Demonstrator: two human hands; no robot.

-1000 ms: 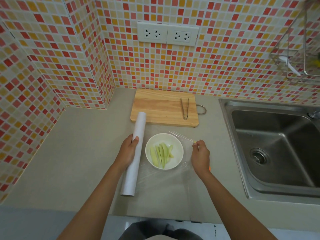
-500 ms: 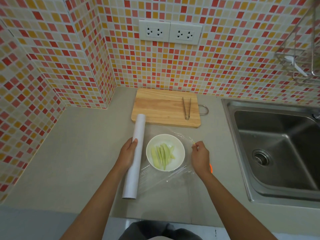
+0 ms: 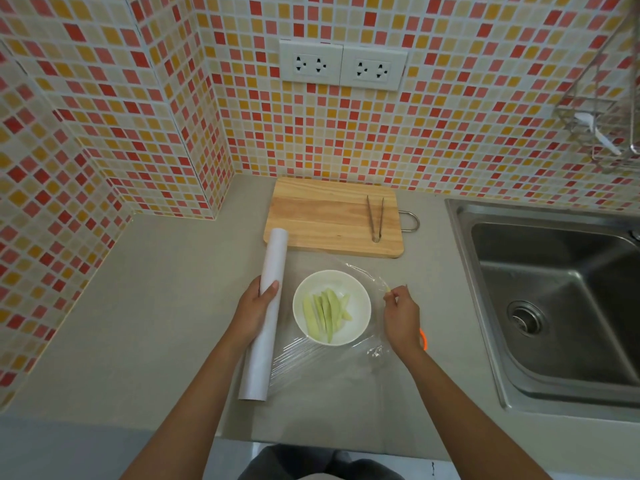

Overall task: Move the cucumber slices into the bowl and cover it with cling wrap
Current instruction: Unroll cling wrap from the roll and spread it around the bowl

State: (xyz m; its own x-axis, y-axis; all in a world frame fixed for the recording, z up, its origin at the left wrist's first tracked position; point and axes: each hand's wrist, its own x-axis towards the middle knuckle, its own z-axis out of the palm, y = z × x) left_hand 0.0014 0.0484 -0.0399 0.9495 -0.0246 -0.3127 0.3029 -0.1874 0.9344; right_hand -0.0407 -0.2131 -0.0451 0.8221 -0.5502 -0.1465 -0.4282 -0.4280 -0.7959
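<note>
A white bowl (image 3: pixel 356 299) sits on the grey counter and holds several pale green cucumber slices (image 3: pixel 325 315). Left of the bowl lies a white cling wrap roll (image 3: pixel 268 296), gripped in the middle by my left hand (image 3: pixel 254 311). A clear sheet of cling wrap (image 3: pixel 311 355) stretches from the roll over the bowl to the right. My right hand (image 3: pixel 401 317) pinches the sheet's far edge just right of the bowl.
A wooden cutting board (image 3: pixel 329 216) with metal tongs (image 3: pixel 375 220) lies behind the bowl. A steel sink (image 3: pixel 554 299) fills the right side. An orange object (image 3: pixel 423 339) peeks out from under my right hand. Tiled walls with sockets (image 3: pixel 343 65) stand behind and left.
The film's far edge, raised a second ago, has come down over the bowl. My right hand has stayed beside the bowl, pinching it. My left hand stays on the roll.
</note>
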